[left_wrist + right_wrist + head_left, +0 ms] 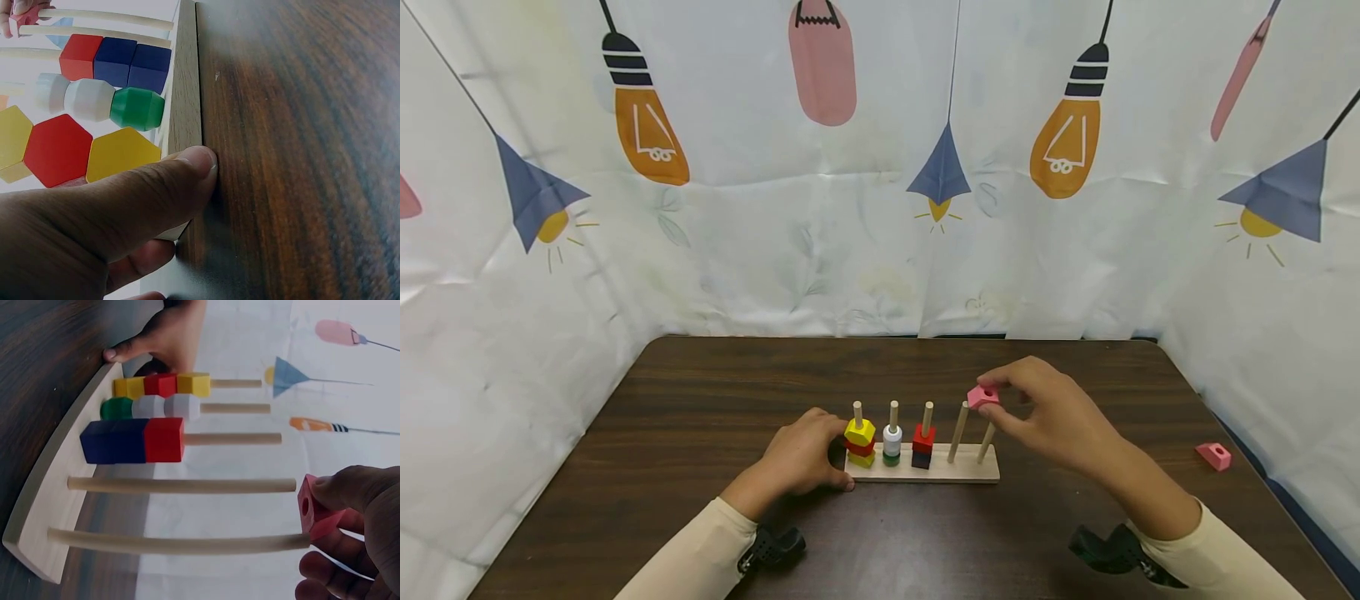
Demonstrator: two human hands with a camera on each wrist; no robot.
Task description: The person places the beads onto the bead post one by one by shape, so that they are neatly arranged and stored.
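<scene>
A wooden peg board stands on the table. My left hand grips its left end, thumb on the front edge. Yellow and red hexagonal beads fill the lower part of the leftmost peg. Beside them are a green bead with white beads, then dark blue cubes under a red cube. Two pegs at the right end are bare. My right hand pinches a pink block with a hole, close by the tips of these bare pegs.
Another pink block with a hole lies near the right edge of the dark wooden table. A white curtain printed with lamps and bulbs hangs behind the table and along its sides.
</scene>
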